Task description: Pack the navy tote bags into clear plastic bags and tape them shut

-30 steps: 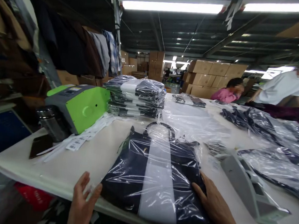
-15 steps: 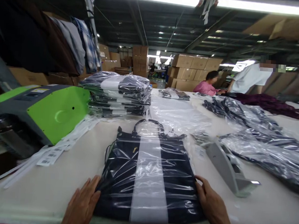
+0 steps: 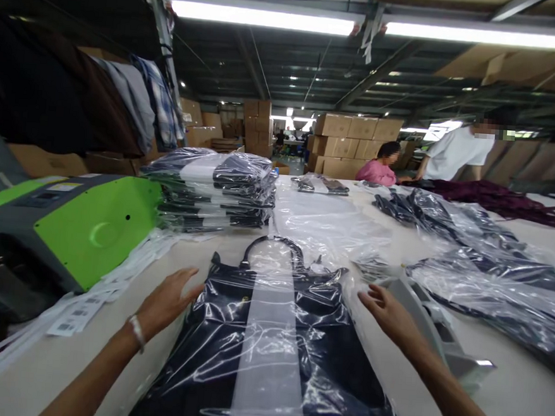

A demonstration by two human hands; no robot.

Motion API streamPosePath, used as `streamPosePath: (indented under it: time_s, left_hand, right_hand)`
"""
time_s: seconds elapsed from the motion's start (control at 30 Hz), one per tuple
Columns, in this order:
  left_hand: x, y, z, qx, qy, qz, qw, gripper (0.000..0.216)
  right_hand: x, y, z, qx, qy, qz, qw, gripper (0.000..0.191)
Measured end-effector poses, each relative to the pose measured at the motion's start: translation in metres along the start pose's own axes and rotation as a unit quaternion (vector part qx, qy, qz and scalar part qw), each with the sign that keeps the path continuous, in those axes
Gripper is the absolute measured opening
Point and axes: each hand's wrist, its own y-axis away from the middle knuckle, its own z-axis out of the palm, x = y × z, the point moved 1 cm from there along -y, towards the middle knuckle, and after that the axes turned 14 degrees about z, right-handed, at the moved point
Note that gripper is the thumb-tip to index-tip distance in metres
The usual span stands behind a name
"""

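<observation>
A dark handbag (image 3: 220,350) in a clear plastic bag lies before me, its curved handle pointing away and a white strip (image 3: 271,334) running down its middle. My left hand (image 3: 171,299) is at the bag's upper left edge, thumb and fingers spread; whether it touches the plastic I cannot tell. On the opposite side, my right hand (image 3: 387,311) hovers by the upper right corner, fingers apart and holding nothing. Close to my right hand stands a grey tape dispenser-like device (image 3: 422,307), partly hidden behind the forearm.
A green and grey machine (image 3: 100,227) stands left, with printed label strips (image 3: 85,308) beside it. Behind the handbag is a stack of wrapped bags (image 3: 212,191). Plastic-wrapped dark goods (image 3: 490,286) cover the right side. Two people work at the far right.
Both hands have left the handbag's lower sides and moved forward to its upper edges. The handbag now reaches closer to me, past the bottom of the view.
</observation>
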Motion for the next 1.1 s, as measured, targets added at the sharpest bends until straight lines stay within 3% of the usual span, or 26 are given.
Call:
streamPosePath:
  time_s: [0.13,0.23,0.4,0.53,0.63,0.77,0.83,0.9,1.0,1.1]
  left_hand:
    - [0.006,-0.11,0.034,-0.05,-0.059,-0.012,0.997,0.064]
    - [-0.003,-0.157,0.07,-0.076,-0.068,-0.063,0.993,0.054]
    - [-0.023,-0.186,0.107,-0.09,-0.078,-0.091,0.989,0.033]
    - [-0.038,-0.202,0.109,-0.068,-0.03,-0.069,0.995,0.02]
    - [-0.047,-0.212,0.106,0.004,0.006,-0.067,0.998,0.02]
    - [-0.06,-0.209,0.101,0.091,0.031,-0.091,0.991,0.045]
    - [-0.067,-0.199,0.095,0.09,0.054,-0.102,0.989,0.053]
    - [-0.072,-0.181,0.082,0.074,0.078,-0.104,0.989,0.054]
    - [-0.074,-0.141,0.048,0.043,0.103,-0.093,0.989,0.055]
    - [-0.068,-0.076,0.003,0.029,0.106,-0.075,0.991,0.052]
  right_hand:
    - [-0.046,-0.067,0.032,0.023,0.07,0.009,0.997,0.077]
    - [-0.056,-0.103,0.057,0.021,0.098,0.017,0.995,0.075]
    - [-0.044,-0.146,0.075,0.011,0.145,0.015,0.989,0.058]
    - [-0.039,-0.166,0.079,-0.024,0.17,0.004,0.985,0.021]
    - [-0.042,-0.173,0.085,-0.036,0.17,-0.009,0.985,0.014]
    - [-0.042,-0.173,0.084,-0.037,0.139,-0.015,0.989,0.043]
    - [-0.04,-0.17,0.077,-0.058,0.126,-0.023,0.99,0.057]
    - [-0.037,-0.165,0.068,-0.103,0.123,-0.046,0.986,0.057]
    - [-0.034,-0.154,0.057,-0.161,0.135,-0.087,0.974,0.047]
    - [-0.032,-0.144,0.055,-0.156,0.162,-0.1,0.969,0.047]
